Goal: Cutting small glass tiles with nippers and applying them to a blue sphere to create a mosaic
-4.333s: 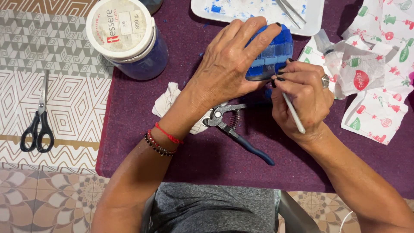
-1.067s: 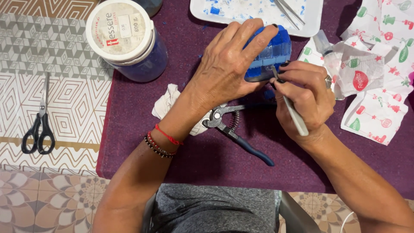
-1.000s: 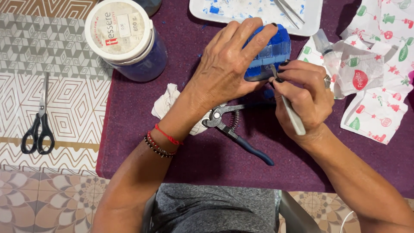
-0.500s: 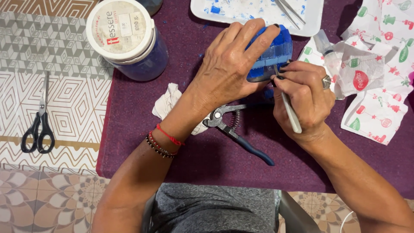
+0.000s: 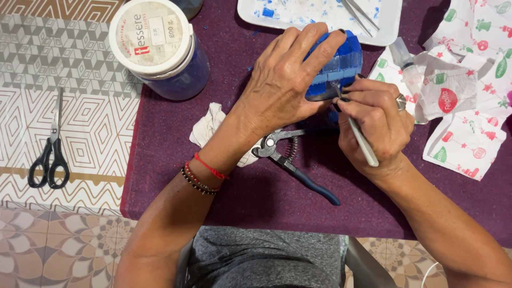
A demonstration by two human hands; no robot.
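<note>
My left hand [image 5: 285,80] wraps over a rounded object covered in blue mosaic tiles [image 5: 338,61], holding it above the purple cloth [image 5: 176,165]. My right hand [image 5: 373,125] grips a thin white-handled tool [image 5: 362,143] like a pen, its tip touching the tiles at the object's lower edge. Blue-handled spring nippers [image 5: 290,160] lie on the cloth just below my left wrist, beside a crumpled white rag [image 5: 208,125].
A blue jar with a white lid [image 5: 160,45] stands at the back left. A white tray [image 5: 320,16] with blue tile bits and tweezers sits at the back. Printed paper napkins [image 5: 464,90] lie at the right. Black scissors [image 5: 50,149] rest on the patterned tablecloth at left.
My right hand has shifted the tool tip slightly along the tiled object's lower edge. My left hand keeps its hold; the object has barely turned.
</note>
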